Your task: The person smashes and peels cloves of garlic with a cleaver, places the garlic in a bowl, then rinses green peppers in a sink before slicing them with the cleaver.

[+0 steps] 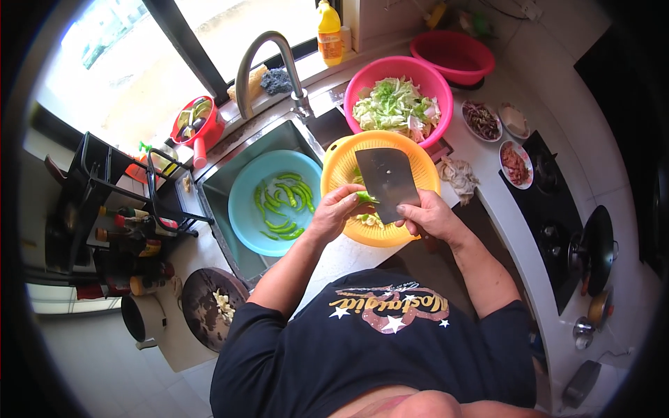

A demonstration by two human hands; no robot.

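My right hand (pixel 432 214) grips a broad dark cleaver (pixel 387 180), its blade raised over a yellow colander (pixel 426 167). Pinched in my left hand (pixel 336 212) is a green pepper (pixel 366 198), close beside the blade. Pale and green cut pieces (pixel 370 220) lie in the colander below; the cleaver and my hands hide part of its inside. Left of it, in the sink (pixel 217 202), sits a light blue basin (pixel 240 209) with several whole green peppers (pixel 289 194) in it.
Behind the colander stands a pink basin (pixel 447 104) of chopped cabbage (pixel 394 104). A faucet (pixel 254 63) arches over the sink. Small plates of sliced meat (pixel 516 164) and other food sit by the black stove (pixel 547 237). A round board (pixel 198 306) with chopped garlic-like pieces lies at lower left.
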